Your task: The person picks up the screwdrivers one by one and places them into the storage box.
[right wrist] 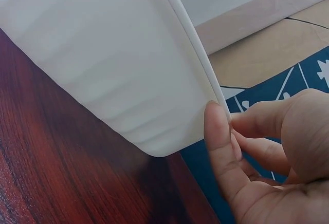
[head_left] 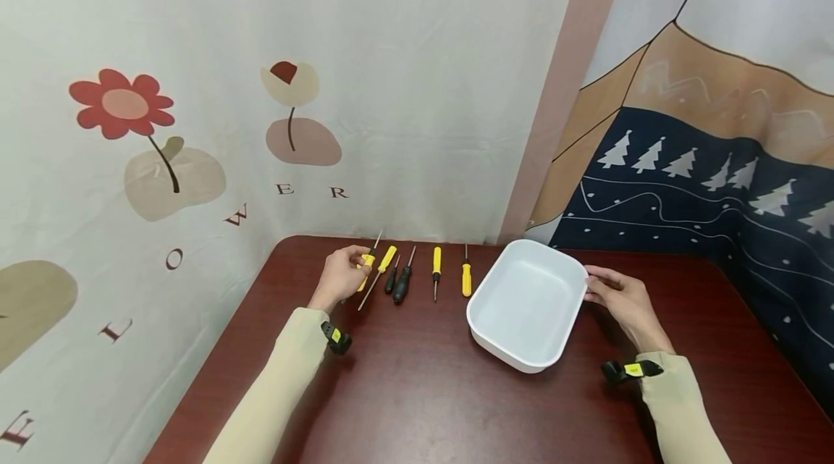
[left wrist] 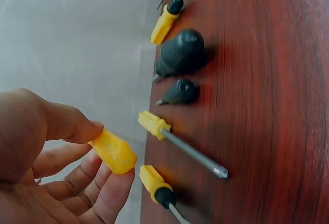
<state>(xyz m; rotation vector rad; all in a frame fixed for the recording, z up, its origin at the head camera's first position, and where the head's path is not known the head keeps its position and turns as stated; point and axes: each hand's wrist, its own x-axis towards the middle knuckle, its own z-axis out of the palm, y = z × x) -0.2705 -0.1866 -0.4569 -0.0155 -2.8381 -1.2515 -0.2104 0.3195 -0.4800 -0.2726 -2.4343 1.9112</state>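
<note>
Two bare hands are over a worktop (head_left: 404, 391): the left hand (head_left: 340, 276) has its thumb and fingers clamped on the handle of a yellow screwdriver (left wrist: 115, 154), and the right hand (head_left: 619, 301) pinches a white bin (head_left: 528, 305) by its rim, the bin lying to that hand's left. Just beside the left hand lies a black-collared screwdriver (left wrist: 152, 182); to the hand's right, in order, come a long-shafted screwdriver (head_left: 387, 259), a small black screwdriver (head_left: 391, 281), a large black screwdriver (head_left: 402, 287) and two yellow-handled screwdrivers (head_left: 436, 261), the last near the bin
</note>
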